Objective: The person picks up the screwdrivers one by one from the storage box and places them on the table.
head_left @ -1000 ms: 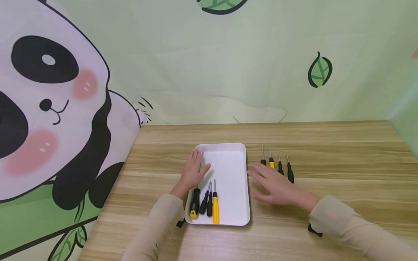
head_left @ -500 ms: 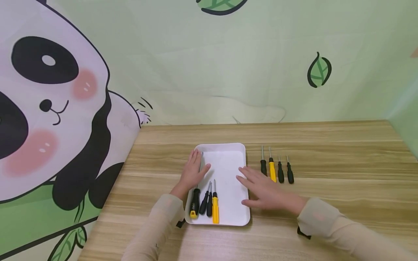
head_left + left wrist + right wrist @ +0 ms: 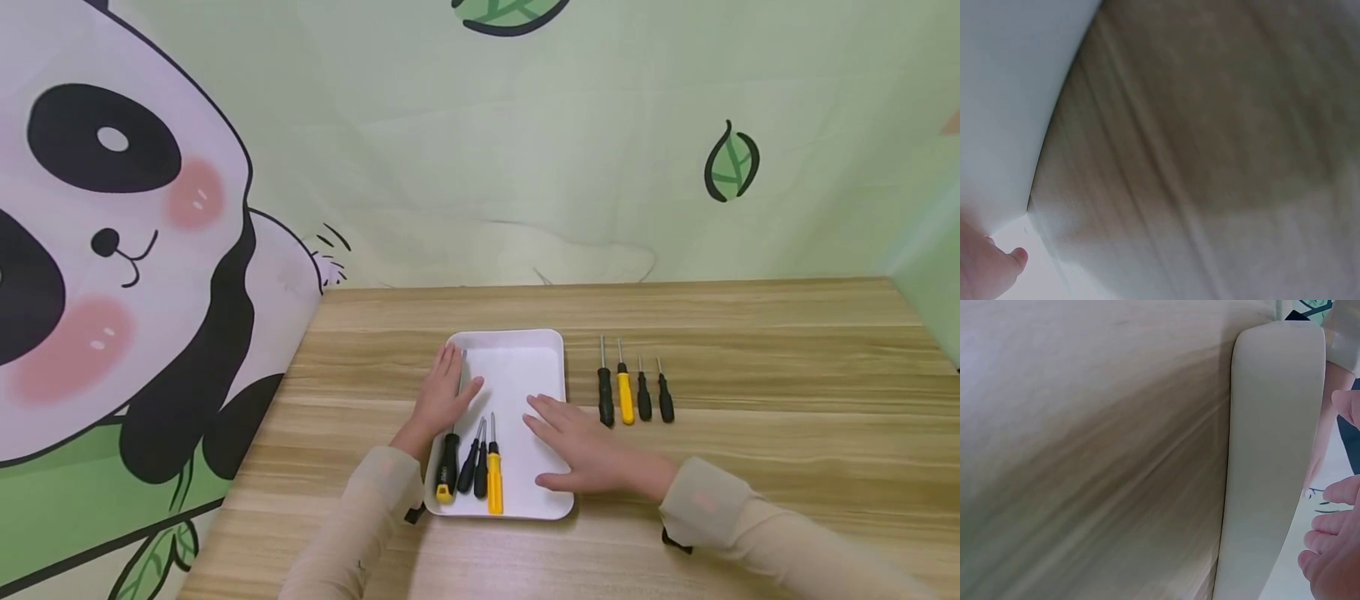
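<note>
A white rectangular tray lies on the wooden table. My left hand rests along its left rim, fingers straight and thumb over the inside. Below that hand, inside the tray, lie a large black screwdriver with a yellow end, two small black screwdrivers and a yellow-handled screwdriver. Over the tray's right side my right hand is spread, holding nothing; in the right wrist view its fingers appear beyond the tray's outer wall. Whether it touches the tray I cannot tell.
Right of the tray, a row of screwdrivers lies on the table: a black one, a yellow one and two small black ones, one at the row's end. Behind the table stands a green wall with a panda picture.
My right hand has moved left from near the row of screwdrivers to over the tray's right side, uncovering their handles. The left hand and the tray have stayed put.
</note>
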`<state>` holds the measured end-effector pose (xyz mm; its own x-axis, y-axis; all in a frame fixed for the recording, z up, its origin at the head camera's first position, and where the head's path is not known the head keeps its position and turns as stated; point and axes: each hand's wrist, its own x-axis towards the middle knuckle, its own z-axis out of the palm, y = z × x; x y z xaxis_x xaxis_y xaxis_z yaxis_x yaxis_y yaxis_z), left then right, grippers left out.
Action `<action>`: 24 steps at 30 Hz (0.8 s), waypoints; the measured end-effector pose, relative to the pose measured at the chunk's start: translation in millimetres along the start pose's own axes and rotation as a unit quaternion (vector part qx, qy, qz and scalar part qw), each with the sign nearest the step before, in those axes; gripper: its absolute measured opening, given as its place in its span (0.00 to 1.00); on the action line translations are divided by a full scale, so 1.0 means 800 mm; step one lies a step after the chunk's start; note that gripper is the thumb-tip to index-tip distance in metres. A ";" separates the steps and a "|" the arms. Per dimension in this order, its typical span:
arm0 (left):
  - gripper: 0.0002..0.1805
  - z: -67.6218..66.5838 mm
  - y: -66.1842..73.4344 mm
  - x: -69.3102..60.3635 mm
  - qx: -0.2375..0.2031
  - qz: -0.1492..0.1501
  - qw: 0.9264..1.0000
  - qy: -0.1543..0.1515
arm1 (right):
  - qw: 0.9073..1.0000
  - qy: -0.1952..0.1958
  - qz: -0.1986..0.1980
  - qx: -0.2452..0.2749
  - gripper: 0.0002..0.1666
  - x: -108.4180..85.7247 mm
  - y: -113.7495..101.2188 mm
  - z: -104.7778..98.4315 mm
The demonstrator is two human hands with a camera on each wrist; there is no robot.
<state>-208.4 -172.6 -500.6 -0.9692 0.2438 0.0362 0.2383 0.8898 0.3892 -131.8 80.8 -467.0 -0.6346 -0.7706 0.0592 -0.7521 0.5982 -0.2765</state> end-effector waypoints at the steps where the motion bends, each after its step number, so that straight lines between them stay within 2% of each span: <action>1: 0.40 0.000 0.000 0.000 0.000 0.000 1.000 0.001 | 1.000 -0.005 0.001 0.003 0.45 0.001 -0.002 0.000; 10: 0.40 0.000 0.000 -0.001 0.000 0.003 1.000 0.008 | 0.999 -0.032 -0.008 -0.011 0.46 0.012 -0.013 0.004; 18: 0.39 0.000 0.001 -0.001 0.005 0.004 1.000 0.011 | 0.999 -0.014 -0.038 -0.019 0.47 0.023 -0.019 0.012; 24: 0.40 0.001 0.001 -0.001 0.006 0.001 1.000 0.010 | 0.999 -0.041 -0.028 -0.017 0.48 0.032 -0.025 0.016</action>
<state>-207.8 -172.1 -501.1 -0.9700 0.2368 0.0558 0.2400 0.8945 0.3772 -130.6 46.6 -472.6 -0.5750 -0.8182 -0.0055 -0.7931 0.5590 -0.2419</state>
